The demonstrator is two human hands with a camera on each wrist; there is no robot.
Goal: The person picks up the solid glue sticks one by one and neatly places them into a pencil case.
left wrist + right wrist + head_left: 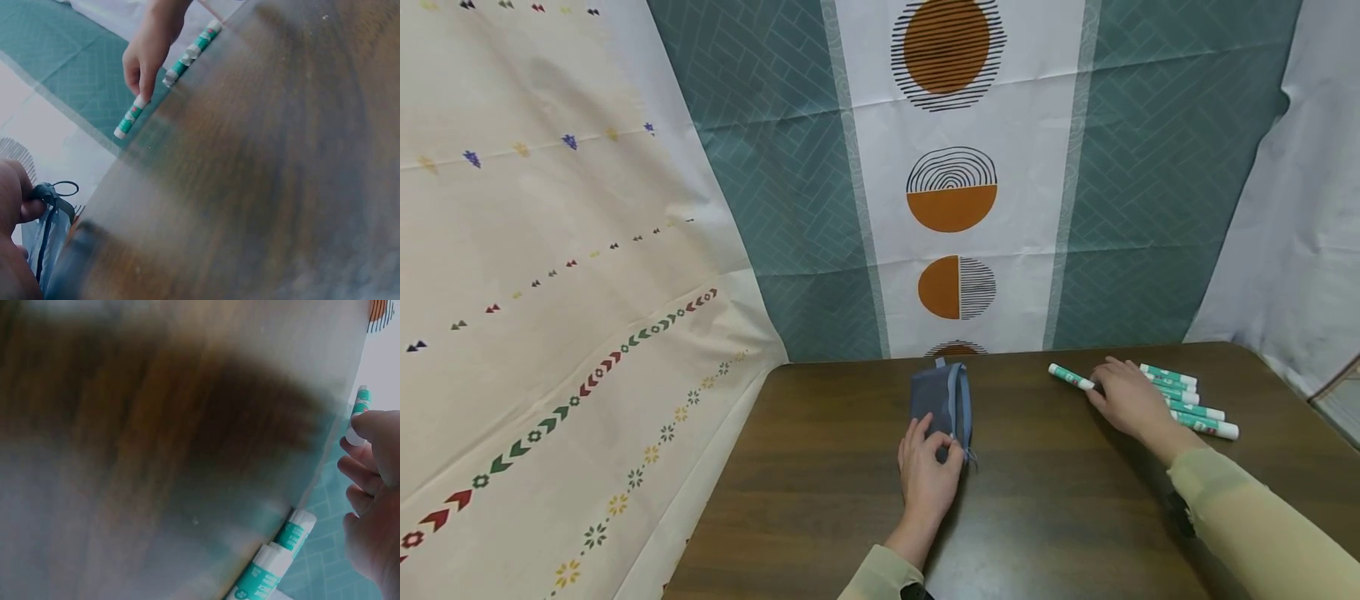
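A blue-grey zip pouch (pixel 932 395) lies on the table with its zip along the right side. My left hand (pixel 927 473) pinches the near end of it between thumb and forefinger, the other fingers resting over the fabric. In the left wrist view the pouch (pixel 56 234) hangs by a corner with a small cord loop. At the right, my right hand (pixel 1129 403) pinches one end of a green-and-white glue stick (pixel 1070 376), which points left. Several similar glue sticks (pixel 1204 424) lie side by side under and beyond that hand, partly hidden by it.
The brown wooden table (pixel 1052 517) has its far edge close to a green and white patterned cloth (pixel 1150 167). A cream printed cloth (pixel 587 275) hangs at the left, and a white cloth (pixel 1292 242) at the right.
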